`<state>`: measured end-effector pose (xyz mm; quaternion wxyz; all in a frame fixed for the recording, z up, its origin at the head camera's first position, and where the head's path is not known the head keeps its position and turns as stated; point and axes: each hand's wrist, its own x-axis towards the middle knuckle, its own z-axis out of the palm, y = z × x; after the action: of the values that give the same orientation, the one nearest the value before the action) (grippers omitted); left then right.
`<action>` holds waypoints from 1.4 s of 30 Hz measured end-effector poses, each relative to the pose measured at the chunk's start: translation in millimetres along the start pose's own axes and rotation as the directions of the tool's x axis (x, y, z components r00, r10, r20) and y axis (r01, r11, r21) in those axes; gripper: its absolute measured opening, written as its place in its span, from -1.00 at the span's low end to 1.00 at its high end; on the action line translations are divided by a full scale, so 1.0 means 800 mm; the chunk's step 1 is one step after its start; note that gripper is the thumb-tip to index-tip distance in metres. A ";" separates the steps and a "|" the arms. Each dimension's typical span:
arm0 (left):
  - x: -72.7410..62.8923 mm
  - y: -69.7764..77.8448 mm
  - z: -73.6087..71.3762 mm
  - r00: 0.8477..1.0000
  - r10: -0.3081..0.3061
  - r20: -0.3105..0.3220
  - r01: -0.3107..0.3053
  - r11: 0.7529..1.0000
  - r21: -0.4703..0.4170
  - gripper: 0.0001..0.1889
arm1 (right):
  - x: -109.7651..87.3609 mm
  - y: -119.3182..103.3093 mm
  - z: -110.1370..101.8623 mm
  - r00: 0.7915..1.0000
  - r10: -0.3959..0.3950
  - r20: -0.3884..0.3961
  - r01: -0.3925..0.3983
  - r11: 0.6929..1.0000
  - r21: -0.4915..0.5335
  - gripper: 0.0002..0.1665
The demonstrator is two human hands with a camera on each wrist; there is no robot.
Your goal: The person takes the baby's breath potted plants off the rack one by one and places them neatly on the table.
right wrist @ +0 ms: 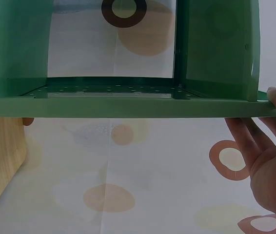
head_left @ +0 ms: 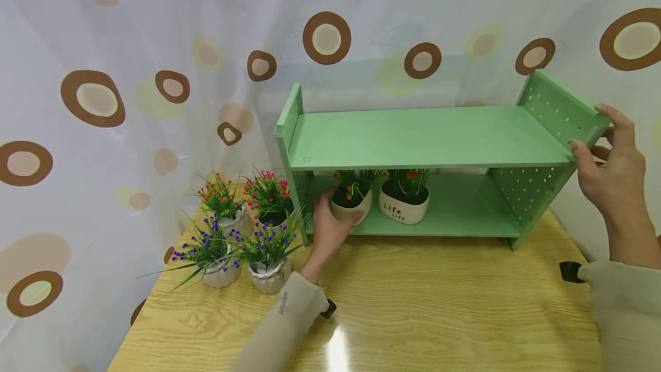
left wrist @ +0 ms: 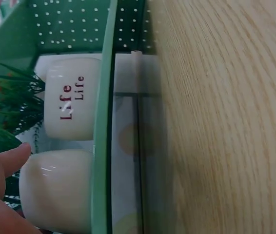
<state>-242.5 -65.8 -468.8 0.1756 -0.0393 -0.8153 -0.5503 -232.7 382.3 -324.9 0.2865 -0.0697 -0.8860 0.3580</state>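
A green two-tier shelf (head_left: 434, 136) stands on a wooden table. On its lower board my left hand (head_left: 330, 227) grips a white potted plant (head_left: 363, 206) with red flowers, thumb along the front of the pot. The left wrist view shows the thumb (left wrist: 15, 158) at the rim of the plain side of that pot (left wrist: 60, 190). Beside it stands another white pot (head_left: 405, 211) lettered "Life", also with red flowers. My right hand (head_left: 617, 168) holds the upper edge of the shelf's right side panel (head_left: 560, 111), thumb inside and fingers outside.
Left of the shelf, several potted plants are grouped: one with orange-red flowers (head_left: 234, 221), one with pink flowers (head_left: 268, 191), and two with purple flowers, at the front left (head_left: 222, 274) and front right (head_left: 271, 277). A patterned curtain (head_left: 170, 27) hangs behind the table (head_left: 439, 303).
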 end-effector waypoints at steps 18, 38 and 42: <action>0.009 -0.022 0.007 1.000 -0.015 0.008 0.015 1.000 -0.019 -0.19 | -0.001 0.000 -0.001 1.000 -0.005 0.001 0.005 1.000 0.000 -0.23; -0.009 -0.010 -0.007 0.996 -0.005 0.089 0.009 0.999 -0.046 -0.18 | -0.001 0.000 0.000 1.000 -0.023 -0.006 0.023 1.000 0.002 -0.24; -0.018 -0.007 -0.015 0.992 0.020 0.123 -0.013 0.998 -0.055 -0.18 | -0.001 0.001 0.001 1.000 -0.020 -0.005 0.020 1.000 0.000 -0.24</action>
<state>-227.4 -77.1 -474.1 0.1282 -0.0849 -0.8091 -0.5673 -232.6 382.3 -325.8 0.2923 -0.0615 -0.8859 0.3549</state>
